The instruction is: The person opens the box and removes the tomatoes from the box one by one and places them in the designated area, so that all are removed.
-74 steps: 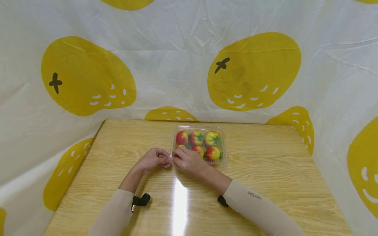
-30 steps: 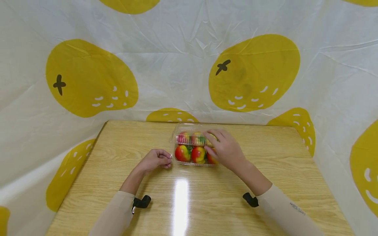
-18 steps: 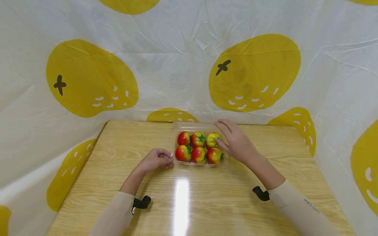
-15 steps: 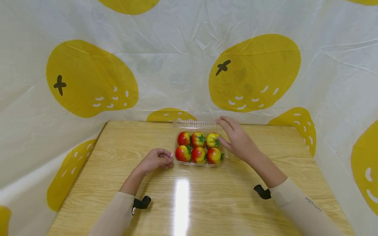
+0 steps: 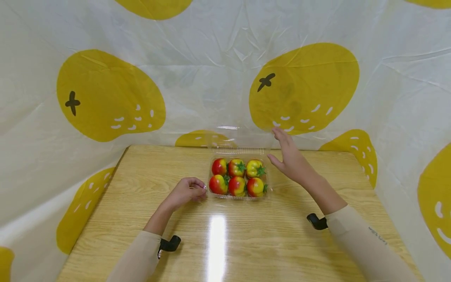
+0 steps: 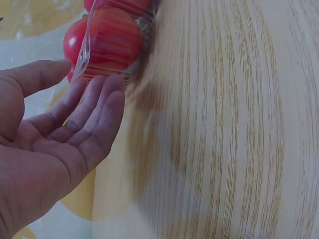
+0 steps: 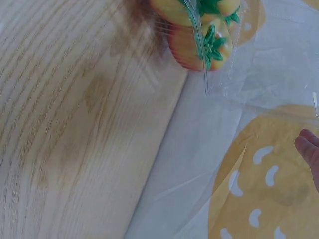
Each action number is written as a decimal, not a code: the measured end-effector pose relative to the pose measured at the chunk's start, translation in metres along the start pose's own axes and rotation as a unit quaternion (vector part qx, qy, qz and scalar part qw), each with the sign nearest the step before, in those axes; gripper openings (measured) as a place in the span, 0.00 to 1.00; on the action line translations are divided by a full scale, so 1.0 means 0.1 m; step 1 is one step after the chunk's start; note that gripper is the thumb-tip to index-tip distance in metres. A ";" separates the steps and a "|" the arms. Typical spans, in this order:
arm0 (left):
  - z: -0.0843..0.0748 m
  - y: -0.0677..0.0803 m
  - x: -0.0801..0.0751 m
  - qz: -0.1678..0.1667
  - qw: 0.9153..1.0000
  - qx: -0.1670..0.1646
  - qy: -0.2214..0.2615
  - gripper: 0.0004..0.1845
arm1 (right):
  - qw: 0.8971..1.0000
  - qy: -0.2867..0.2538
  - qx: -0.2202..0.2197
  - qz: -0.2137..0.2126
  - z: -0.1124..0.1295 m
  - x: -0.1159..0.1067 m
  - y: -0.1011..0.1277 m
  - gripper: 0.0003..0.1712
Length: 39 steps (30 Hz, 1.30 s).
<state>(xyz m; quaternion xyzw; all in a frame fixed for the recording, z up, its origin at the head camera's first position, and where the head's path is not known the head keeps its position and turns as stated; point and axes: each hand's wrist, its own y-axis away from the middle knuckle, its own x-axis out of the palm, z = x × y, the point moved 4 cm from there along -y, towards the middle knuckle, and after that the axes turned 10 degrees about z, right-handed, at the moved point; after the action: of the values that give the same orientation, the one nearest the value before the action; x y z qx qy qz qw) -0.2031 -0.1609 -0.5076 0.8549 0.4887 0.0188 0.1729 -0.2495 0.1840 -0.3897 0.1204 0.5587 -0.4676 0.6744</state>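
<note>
A clear plastic fruit box (image 5: pixel 239 197) stands near the back of the table, holding several red-and-yellow fruits (image 5: pixel 237 185) with green leafy caps. Its transparent lid (image 5: pixel 243 137) is raised upright at the back edge. My left hand (image 5: pixel 184 192) is at the box's front left corner. In the left wrist view, thumb and fingers lie on either side of the plastic rim (image 6: pixel 83 57), pinching it. My right hand (image 5: pixel 290 158) is spread beside the lid's right edge, fingers extended. Only its fingertips (image 7: pixel 310 149) show in the right wrist view, close to the lid.
The wooden table (image 5: pixel 289 239) ends just behind the box. A white curtain (image 5: pixel 208 90) with big yellow fruit prints hangs behind and along both sides. A black wrist camera (image 5: pixel 170 243) sits on my left forearm, another (image 5: pixel 317 221) on my right.
My right hand has gone from the front left corner to the right and backward, and the lid has swung from closed to upright. The left hand has stayed at its corner.
</note>
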 end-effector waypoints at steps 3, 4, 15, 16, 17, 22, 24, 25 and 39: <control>0.01 0.00 0.00 -0.004 1.000 0.000 -0.004 0.15 | 0.999 -0.024 0.023 0.009 -0.06 -0.02 0.02 0.54; 0.00 0.00 0.00 -0.005 1.000 0.001 -0.005 0.15 | 0.999 -0.028 0.028 0.011 -0.08 -0.02 0.02 0.54; -0.10 0.06 -0.05 -0.064 0.994 0.019 -0.087 0.13 | 0.998 -0.013 0.051 0.045 -0.19 -0.08 0.15 0.50; -0.11 0.07 -0.06 -0.071 0.992 0.023 -0.097 0.14 | 0.997 -0.012 0.052 0.047 -0.20 -0.09 0.17 0.49; -0.12 0.08 -0.07 -0.078 0.991 0.026 -0.108 0.15 | 0.997 -0.009 0.054 0.050 -0.20 -0.09 0.19 0.49; -0.17 0.09 -0.09 -0.108 0.982 0.043 -0.152 0.20 | 0.995 -0.004 0.065 0.070 -0.22 -0.06 0.28 0.49; -0.19 0.09 -0.08 -0.111 0.979 0.046 -0.162 0.22 | 0.995 -0.001 0.061 0.080 -0.22 -0.02 0.31 0.49; -0.20 0.09 -0.07 -0.111 0.979 0.047 -0.165 0.23 | 0.995 0.001 0.058 0.085 -0.22 0.01 0.33 0.49; -0.16 -0.01 0.01 -0.056 0.997 0.035 -0.033 0.33 | 0.982 -0.050 0.051 0.175 -0.13 0.48 0.65 0.49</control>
<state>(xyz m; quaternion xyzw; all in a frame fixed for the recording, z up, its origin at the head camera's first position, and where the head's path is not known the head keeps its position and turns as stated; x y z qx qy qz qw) -0.2070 -0.1549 -0.4932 0.8322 0.5299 -0.0361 0.1592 -0.2115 0.2034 -0.4594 0.2266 0.4703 -0.3757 0.7657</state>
